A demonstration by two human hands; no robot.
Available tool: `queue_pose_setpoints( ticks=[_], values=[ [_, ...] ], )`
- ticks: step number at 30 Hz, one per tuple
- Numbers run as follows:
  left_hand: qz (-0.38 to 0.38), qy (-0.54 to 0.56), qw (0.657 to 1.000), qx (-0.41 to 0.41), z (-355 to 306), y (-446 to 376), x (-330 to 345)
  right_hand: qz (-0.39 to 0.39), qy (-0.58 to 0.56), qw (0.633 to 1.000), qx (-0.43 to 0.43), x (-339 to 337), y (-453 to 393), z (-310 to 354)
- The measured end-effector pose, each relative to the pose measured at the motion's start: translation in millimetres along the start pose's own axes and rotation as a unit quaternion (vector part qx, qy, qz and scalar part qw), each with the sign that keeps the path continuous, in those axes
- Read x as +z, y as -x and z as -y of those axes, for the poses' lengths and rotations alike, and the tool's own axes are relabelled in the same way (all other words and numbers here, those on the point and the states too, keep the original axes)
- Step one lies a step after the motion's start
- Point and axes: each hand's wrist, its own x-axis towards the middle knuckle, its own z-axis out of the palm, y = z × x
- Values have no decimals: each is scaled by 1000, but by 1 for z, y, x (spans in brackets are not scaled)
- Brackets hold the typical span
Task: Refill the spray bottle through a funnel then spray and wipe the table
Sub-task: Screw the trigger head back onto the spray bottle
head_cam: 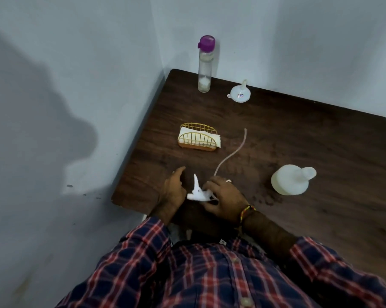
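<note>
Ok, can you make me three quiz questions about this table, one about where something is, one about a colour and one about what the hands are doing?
1. Where is the small white plastic funnel?
A. Beside the tall clear bottle, at the far edge of the table
B. Inside the gold wire napkin holder
C. On the floor

2. What colour is the tall clear bottle's cap?
A. Green
B. Purple
C. Orange

3. What do the hands hold?
A. The funnel
B. A napkin
C. The white spray head with its long tube

Answers: 1 A, it lies just right of the bottle. 2 B, the cap is plainly purple. 3 C, the left hand and right hand have fingers around it, while the round white plastic bottle stands uncapped.
</note>
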Motion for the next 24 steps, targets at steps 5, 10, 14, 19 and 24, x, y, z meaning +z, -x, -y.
queue_pose_setpoints(
  ticks=[5, 10, 14, 19, 24],
  values=[
    [-21, 20, 999, 36, -23, -5, 2, -178, -177, 967, 48, -52, 7, 14],
    [-29, 53, 988, 140, -71, 2, 24, -302, -286, 905, 87, -134, 36, 32],
    [14, 106, 970, 216, -124, 19, 50, -414, -384, 820, 96, -213, 77, 31],
    [91, 85, 966, 226, -182, 42, 76, -499, -499, 696, 136, -279, 139, -4],
    [138, 45, 966, 215, -206, 48, 98, -487, -618, 587, 191, -312, 174, -50]
  ],
)
